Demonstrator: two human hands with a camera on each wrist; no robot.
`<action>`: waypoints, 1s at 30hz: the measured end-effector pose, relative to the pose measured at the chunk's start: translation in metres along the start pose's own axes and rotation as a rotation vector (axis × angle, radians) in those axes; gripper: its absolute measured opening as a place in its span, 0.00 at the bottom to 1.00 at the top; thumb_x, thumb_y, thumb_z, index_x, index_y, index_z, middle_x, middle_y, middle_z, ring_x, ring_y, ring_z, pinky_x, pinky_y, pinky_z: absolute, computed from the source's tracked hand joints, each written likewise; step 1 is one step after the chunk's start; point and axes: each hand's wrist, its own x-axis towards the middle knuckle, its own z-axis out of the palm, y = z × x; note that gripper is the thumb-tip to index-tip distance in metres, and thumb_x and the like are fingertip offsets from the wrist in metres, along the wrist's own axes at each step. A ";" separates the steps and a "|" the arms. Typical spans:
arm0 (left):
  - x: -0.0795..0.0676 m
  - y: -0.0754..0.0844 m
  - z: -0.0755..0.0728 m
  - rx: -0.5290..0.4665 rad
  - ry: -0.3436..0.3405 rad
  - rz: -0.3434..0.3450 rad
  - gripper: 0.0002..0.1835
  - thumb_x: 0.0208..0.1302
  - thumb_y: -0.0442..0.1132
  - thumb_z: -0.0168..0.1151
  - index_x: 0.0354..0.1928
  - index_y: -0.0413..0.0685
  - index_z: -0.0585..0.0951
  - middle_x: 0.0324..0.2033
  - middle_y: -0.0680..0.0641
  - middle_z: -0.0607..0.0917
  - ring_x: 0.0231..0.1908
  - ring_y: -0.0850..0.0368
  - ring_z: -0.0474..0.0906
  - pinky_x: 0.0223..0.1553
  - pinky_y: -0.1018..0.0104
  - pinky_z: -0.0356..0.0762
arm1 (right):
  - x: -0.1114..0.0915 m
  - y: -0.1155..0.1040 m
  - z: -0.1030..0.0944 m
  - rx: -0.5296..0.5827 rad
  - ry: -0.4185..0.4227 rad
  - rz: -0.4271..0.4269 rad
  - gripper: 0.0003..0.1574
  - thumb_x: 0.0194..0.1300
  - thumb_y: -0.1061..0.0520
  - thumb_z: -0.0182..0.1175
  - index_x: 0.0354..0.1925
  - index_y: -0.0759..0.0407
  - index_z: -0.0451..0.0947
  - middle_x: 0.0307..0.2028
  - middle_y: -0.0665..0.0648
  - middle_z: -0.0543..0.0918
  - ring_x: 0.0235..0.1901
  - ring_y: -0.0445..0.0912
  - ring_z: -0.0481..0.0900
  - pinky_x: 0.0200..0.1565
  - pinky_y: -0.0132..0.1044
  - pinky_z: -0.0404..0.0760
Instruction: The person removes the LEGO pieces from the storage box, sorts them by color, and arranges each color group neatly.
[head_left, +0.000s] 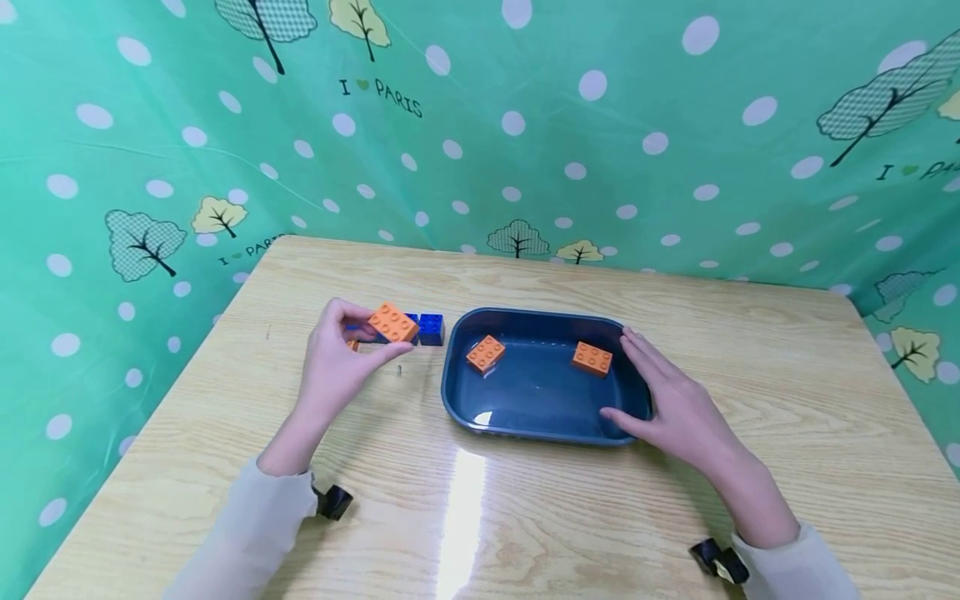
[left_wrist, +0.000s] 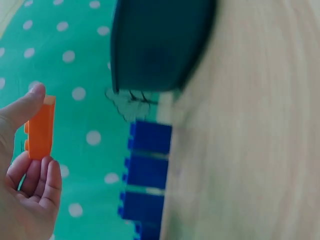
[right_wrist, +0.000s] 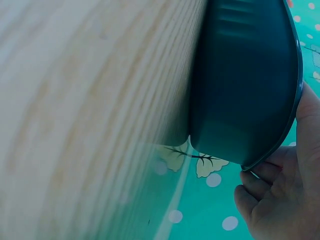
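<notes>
My left hand (head_left: 330, 358) pinches an orange toy brick (head_left: 393, 322) between thumb and fingers, raised over the table left of a dark blue plastic bin (head_left: 540, 435). In the left wrist view the orange brick (left_wrist: 41, 129) is seen edge-on, studs toward the palm. Inside the bin lie two more orange bricks, one on the left (head_left: 486, 354) and one on the right (head_left: 592, 358). My right hand (head_left: 678, 408) holds the bin's right end, its thumb over the rim and fingers along the far right corner. The right wrist view shows fingers curled at the rim (right_wrist: 299, 65).
Several blue bricks (head_left: 431, 329) stand in a row behind the left hand, partly hidden, with a bit of orange (head_left: 352, 344) near them. A wooden table (head_left: 547, 517) carries everything. Behind it hangs a green polka-dot cloth (head_left: 480, 167).
</notes>
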 end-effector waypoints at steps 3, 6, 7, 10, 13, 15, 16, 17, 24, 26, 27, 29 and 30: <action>-0.005 -0.010 -0.007 0.052 0.009 -0.037 0.33 0.52 0.44 0.79 0.53 0.37 0.71 0.44 0.41 0.79 0.42 0.48 0.80 0.39 0.83 0.77 | 0.000 0.000 0.000 -0.002 -0.002 0.006 0.63 0.60 0.33 0.67 0.79 0.55 0.48 0.79 0.59 0.53 0.73 0.63 0.61 0.58 0.63 0.78; -0.007 -0.017 -0.010 0.106 -0.002 -0.081 0.33 0.54 0.44 0.78 0.53 0.36 0.70 0.45 0.40 0.77 0.42 0.48 0.79 0.36 0.87 0.74 | -0.001 0.000 0.000 -0.002 0.001 0.007 0.63 0.60 0.33 0.67 0.79 0.55 0.48 0.79 0.59 0.53 0.73 0.63 0.61 0.57 0.63 0.78; -0.008 -0.019 -0.011 0.118 -0.009 -0.094 0.33 0.54 0.44 0.77 0.53 0.36 0.70 0.45 0.40 0.77 0.42 0.48 0.80 0.35 0.88 0.74 | -0.001 0.000 0.000 -0.003 0.003 0.007 0.63 0.60 0.34 0.67 0.79 0.55 0.48 0.79 0.59 0.53 0.73 0.63 0.61 0.57 0.63 0.78; -0.009 -0.023 -0.012 0.146 -0.035 -0.140 0.33 0.54 0.45 0.77 0.53 0.35 0.69 0.44 0.39 0.77 0.42 0.47 0.80 0.34 0.87 0.74 | 0.000 0.000 0.000 -0.002 0.005 0.003 0.62 0.60 0.34 0.68 0.79 0.55 0.49 0.78 0.60 0.54 0.72 0.63 0.61 0.56 0.63 0.78; -0.009 -0.025 -0.012 0.173 -0.069 -0.173 0.34 0.54 0.46 0.77 0.53 0.35 0.69 0.44 0.39 0.77 0.42 0.47 0.81 0.34 0.85 0.75 | 0.000 0.000 0.000 -0.001 0.004 0.004 0.62 0.60 0.34 0.67 0.79 0.55 0.49 0.78 0.60 0.53 0.73 0.63 0.61 0.57 0.63 0.78; -0.009 -0.026 -0.012 0.191 -0.092 -0.184 0.34 0.54 0.48 0.77 0.53 0.35 0.69 0.44 0.39 0.78 0.42 0.48 0.81 0.35 0.84 0.76 | 0.000 -0.001 0.000 -0.002 0.003 0.002 0.62 0.60 0.33 0.67 0.79 0.55 0.49 0.79 0.60 0.53 0.72 0.63 0.61 0.56 0.63 0.79; -0.009 -0.027 -0.011 0.194 -0.102 -0.184 0.35 0.54 0.48 0.77 0.52 0.35 0.69 0.44 0.38 0.78 0.42 0.48 0.81 0.35 0.84 0.76 | 0.000 0.000 0.000 -0.001 0.002 0.002 0.62 0.60 0.33 0.67 0.79 0.55 0.49 0.79 0.59 0.53 0.72 0.63 0.62 0.56 0.62 0.79; -0.009 -0.027 -0.011 0.197 -0.111 -0.178 0.35 0.53 0.48 0.78 0.52 0.35 0.69 0.44 0.38 0.78 0.41 0.48 0.81 0.35 0.83 0.76 | 0.000 0.000 0.000 -0.001 0.002 0.001 0.62 0.60 0.33 0.67 0.79 0.55 0.49 0.79 0.59 0.53 0.72 0.63 0.62 0.55 0.62 0.79; -0.008 -0.032 -0.004 0.218 -0.154 -0.077 0.35 0.53 0.44 0.78 0.60 0.40 0.74 0.42 0.41 0.76 0.39 0.50 0.79 0.36 0.81 0.76 | 0.000 0.000 0.001 0.004 0.001 0.000 0.62 0.60 0.33 0.67 0.79 0.55 0.48 0.79 0.59 0.53 0.72 0.64 0.62 0.55 0.63 0.79; -0.008 -0.033 -0.003 0.237 -0.167 -0.062 0.34 0.53 0.45 0.78 0.62 0.43 0.76 0.41 0.42 0.76 0.38 0.51 0.78 0.36 0.79 0.76 | 0.000 0.001 0.001 0.005 0.001 0.000 0.62 0.60 0.33 0.67 0.79 0.54 0.48 0.79 0.59 0.53 0.72 0.64 0.62 0.55 0.63 0.79; -0.008 -0.033 -0.003 0.243 -0.172 -0.060 0.34 0.53 0.45 0.78 0.61 0.43 0.76 0.41 0.42 0.76 0.38 0.51 0.78 0.35 0.78 0.76 | 0.000 0.001 0.001 0.004 0.003 -0.001 0.62 0.60 0.33 0.67 0.79 0.55 0.48 0.79 0.59 0.53 0.72 0.64 0.62 0.54 0.62 0.80; -0.007 -0.032 -0.002 0.262 -0.179 -0.064 0.33 0.53 0.46 0.78 0.59 0.43 0.77 0.39 0.43 0.76 0.37 0.51 0.77 0.36 0.75 0.77 | 0.000 0.001 0.001 0.005 0.006 -0.002 0.62 0.60 0.34 0.67 0.79 0.55 0.48 0.79 0.59 0.53 0.72 0.64 0.63 0.54 0.62 0.80; -0.008 -0.032 -0.002 0.278 -0.179 -0.067 0.33 0.53 0.47 0.78 0.58 0.42 0.77 0.39 0.43 0.76 0.37 0.51 0.77 0.36 0.73 0.76 | 0.000 0.001 0.001 0.004 0.008 -0.003 0.62 0.60 0.34 0.67 0.79 0.55 0.49 0.78 0.60 0.54 0.71 0.64 0.63 0.53 0.62 0.81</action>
